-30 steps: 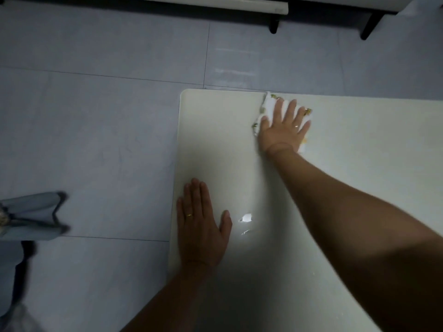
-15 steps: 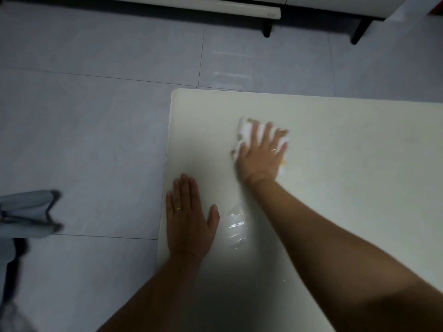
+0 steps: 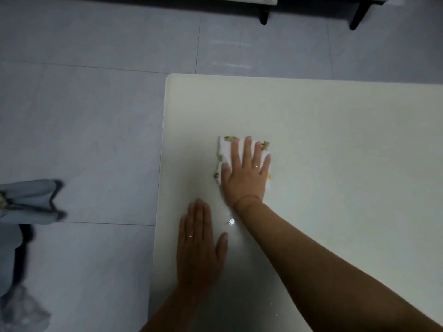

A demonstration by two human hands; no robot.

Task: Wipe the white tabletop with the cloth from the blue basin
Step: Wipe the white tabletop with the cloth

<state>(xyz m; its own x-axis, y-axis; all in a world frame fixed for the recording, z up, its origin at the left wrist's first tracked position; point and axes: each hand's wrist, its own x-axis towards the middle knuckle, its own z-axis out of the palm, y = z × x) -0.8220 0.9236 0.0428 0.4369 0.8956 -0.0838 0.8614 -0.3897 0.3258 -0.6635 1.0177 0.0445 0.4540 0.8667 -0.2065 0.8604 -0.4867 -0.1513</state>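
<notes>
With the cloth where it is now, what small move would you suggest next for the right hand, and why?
Probably slide the right hand, flat on the cloth, sideways to the right across the tabletop. That broad stretch lies bare beside it, while the left hand rests flat near the left edge, bracing.

White cloth with yellow-green printed edges, cream-white tabletop, pale grey floor tiles.
</notes>
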